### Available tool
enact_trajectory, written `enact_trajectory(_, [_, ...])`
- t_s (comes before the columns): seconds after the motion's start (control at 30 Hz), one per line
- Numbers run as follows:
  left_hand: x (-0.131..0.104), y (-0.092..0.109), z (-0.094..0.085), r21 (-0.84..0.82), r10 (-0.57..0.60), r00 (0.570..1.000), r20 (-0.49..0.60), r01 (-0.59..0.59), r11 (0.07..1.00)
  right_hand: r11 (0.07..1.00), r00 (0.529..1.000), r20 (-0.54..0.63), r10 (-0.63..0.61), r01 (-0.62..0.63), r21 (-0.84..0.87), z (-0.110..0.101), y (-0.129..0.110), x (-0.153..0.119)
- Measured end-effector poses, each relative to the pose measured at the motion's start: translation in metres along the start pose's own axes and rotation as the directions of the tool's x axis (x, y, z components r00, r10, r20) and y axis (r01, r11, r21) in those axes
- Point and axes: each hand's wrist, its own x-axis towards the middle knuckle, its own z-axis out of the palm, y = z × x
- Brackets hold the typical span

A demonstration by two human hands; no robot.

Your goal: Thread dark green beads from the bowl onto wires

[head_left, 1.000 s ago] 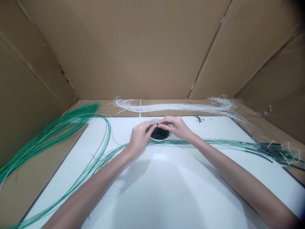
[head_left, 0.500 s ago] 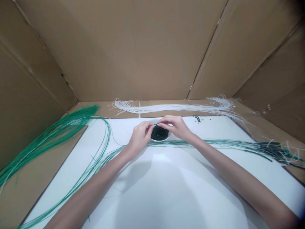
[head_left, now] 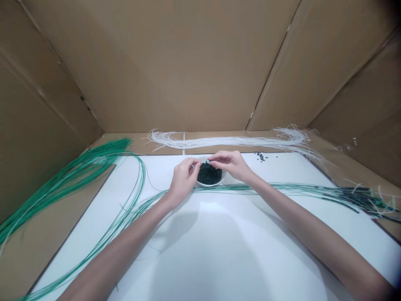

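Over a white bowl [head_left: 210, 184] full of small dark green beads [head_left: 209, 174], both hands meet at a thin pale strand [head_left: 204, 162]. My left hand [head_left: 184, 177] pinches the strand between thumb and fingertips at the bowl's left rim. Above the right side of the bowl, my right hand [head_left: 231, 164] is closed in a pinch at the strand's other end. Whether a bead sits between those right fingertips is too small to make out. Long green strands [head_left: 228, 188] run just in front of the bowl.
Dark beads are threaded on the strands' right ends [head_left: 360, 196]. A bundle of white strands [head_left: 219, 142] lies along the back, a thick green bundle [head_left: 78, 175] at the left. Loose beads [head_left: 260, 156] lie behind the right hand. Cardboard walls [head_left: 175, 67] surround the white board [head_left: 213, 251].
My hands have drawn slightly apart, the left a little to the left. More of the strand shows between the fingertips.
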Motion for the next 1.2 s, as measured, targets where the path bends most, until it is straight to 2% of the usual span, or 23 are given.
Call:
enact_trajectory(0.37, [-0.001,0.001,-0.002,-0.001,0.019,0.999,-0.027,-0.019,1.0,0.986,0.997,-0.035,0.075,-0.069,0.149,-0.001,-0.002,0.001])
enact_trajectory(0.73, [-0.002,0.004,-0.002,0.02,0.059,0.998,-0.012,-0.059,0.998,0.981,0.997,-0.031,0.064,-0.057,0.188,0.003,-0.008,0.0])
enact_trajectory(0.93, [-0.003,0.003,-0.002,0.031,0.067,0.998,-0.015,-0.067,0.997,0.984,0.998,-0.037,0.055,-0.047,0.171,0.003,-0.009,0.0])
enact_trajectory(1.1, [-0.004,0.001,0.001,0.028,0.106,0.994,0.009,-0.106,0.994,0.998,1.0,0.005,0.001,-0.002,0.056,0.004,-0.01,-0.002])
enact_trajectory(1.2, [-0.004,0.001,0.003,0.009,0.089,0.996,0.02,-0.089,0.996,1.0,1.0,0.019,0.0,0.0,0.02,0.005,-0.011,-0.003])
